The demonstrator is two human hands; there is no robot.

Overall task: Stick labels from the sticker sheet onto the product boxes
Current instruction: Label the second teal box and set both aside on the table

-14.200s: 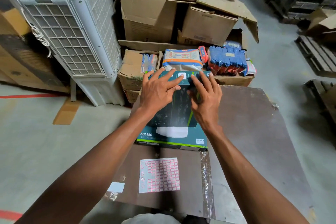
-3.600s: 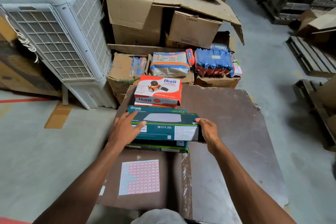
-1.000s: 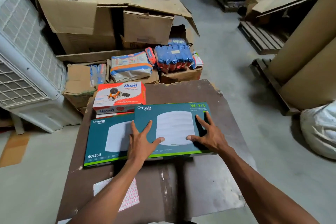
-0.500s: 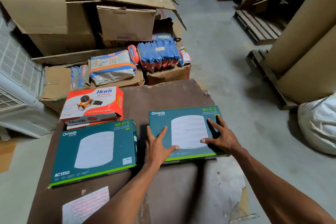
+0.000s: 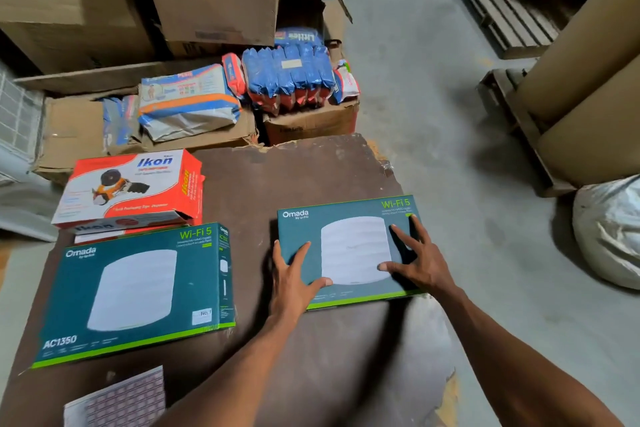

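Two teal Omada Wi-Fi boxes lie flat on the brown table (image 5: 311,177). The right box (image 5: 349,246) is under both hands: my left hand (image 5: 291,281) lies flat on its near left corner, and my right hand (image 5: 415,260) presses its right side with fingers spread. The left box (image 5: 135,291) sits apart, untouched. A sticker sheet (image 5: 117,402) with rows of pink-edged labels lies at the table's near left edge. Behind the left box is an orange and white Ikon box (image 5: 128,184) on top of another one.
Beyond the table's far edge are cardboard cartons (image 5: 207,0) and blue and orange packets (image 5: 287,73). A white air cooler (image 5: 17,135) stands at the left. Right of the table are bare concrete floor, a pallet (image 5: 509,17), large cardboard rolls (image 5: 588,80) and a white sack (image 5: 609,229).
The upper teal box has been slid right off the other one and now lies beside it with a gap between them. Both hands stayed on it. The camera view shifted right.
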